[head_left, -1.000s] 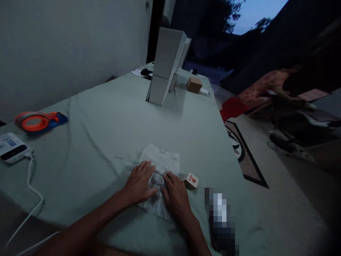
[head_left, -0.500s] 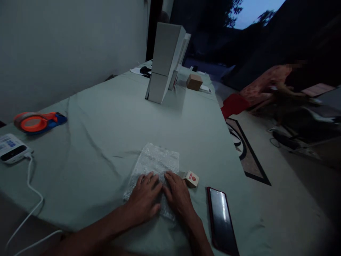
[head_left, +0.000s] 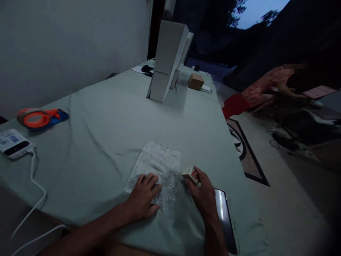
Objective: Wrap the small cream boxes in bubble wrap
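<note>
A sheet of clear bubble wrap (head_left: 162,156) lies flat on the cloth-covered table. My left hand (head_left: 144,195) rests on its near left part, fingers spread and holding nothing. To the right of the wrap, my right hand (head_left: 204,192) grips a small pale box (head_left: 190,175) with red print, between thumb and fingers. Part of the box is hidden by the fingers. Beside my right wrist lies a smartphone (head_left: 225,217) with a dark red edge, partly covered by that arm.
An orange and blue tape dispenser (head_left: 42,119) and a white device (head_left: 16,144) with a cable (head_left: 33,170) lie at left. Tall white boxes (head_left: 166,60) stand farther back, near a brown box (head_left: 195,81). At right, a person (head_left: 269,85) sits beyond the table.
My right hand has left the bubble wrap, moved right and taken hold of the small box. My left hand stays on the wrap. The view has shifted slightly.
</note>
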The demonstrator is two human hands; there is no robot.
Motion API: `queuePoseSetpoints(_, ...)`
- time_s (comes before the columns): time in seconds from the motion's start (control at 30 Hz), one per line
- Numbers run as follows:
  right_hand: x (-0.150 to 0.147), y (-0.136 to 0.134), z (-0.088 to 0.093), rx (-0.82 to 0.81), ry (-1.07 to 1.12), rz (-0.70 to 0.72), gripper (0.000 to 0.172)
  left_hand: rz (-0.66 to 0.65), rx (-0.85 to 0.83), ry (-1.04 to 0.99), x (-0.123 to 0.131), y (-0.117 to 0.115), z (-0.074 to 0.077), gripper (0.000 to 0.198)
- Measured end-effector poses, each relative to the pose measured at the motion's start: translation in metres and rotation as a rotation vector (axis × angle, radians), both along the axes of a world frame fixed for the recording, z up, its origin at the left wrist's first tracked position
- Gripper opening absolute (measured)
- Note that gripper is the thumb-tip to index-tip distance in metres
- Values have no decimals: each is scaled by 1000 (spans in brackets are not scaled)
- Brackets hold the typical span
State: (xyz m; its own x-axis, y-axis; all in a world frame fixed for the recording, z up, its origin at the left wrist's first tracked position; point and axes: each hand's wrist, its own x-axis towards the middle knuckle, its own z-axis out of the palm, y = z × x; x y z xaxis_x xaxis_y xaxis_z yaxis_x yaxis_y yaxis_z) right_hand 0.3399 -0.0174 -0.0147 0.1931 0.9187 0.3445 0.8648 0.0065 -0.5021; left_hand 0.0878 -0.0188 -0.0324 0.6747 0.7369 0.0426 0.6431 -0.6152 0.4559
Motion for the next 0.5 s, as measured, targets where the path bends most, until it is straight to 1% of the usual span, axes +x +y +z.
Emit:
queuePoseSetpoints(0.07, -19, -1, 14, 83, 63, 61, 47, -7, -1, -22, -1, 1, 1, 64)
queuePoseSetpoints(0.1, -30, -2, 20, 100, 91, 111, 46, -8, 2, -34, -3, 1, 2, 65)
queuePoseSetpoints(0.17, -51, -1, 24, 102, 105, 261, 44, 2, 16, -62, -9, 2, 6, 64)
queuePoseSetpoints(0.23, -67, 2, 18, 104, 75, 341, 46, 38, 42, -86, -18, 2, 9, 57)
queuePoseSetpoints(0.33, -80, 7, -1, 50, -18, 418, 51, 103, 72, -85, -33, 1, 11, 47)
queuePoseSetpoints(0.43, -81, 9, -17, -48, -77, 453, 55, 118, 85, -59, -44, 0, 6, 43)
queuePoseSetpoints(0.5, -78, 8, -22, -70, -50, 459, 60, 109, 90, -51, -47, -1, 2, 45)
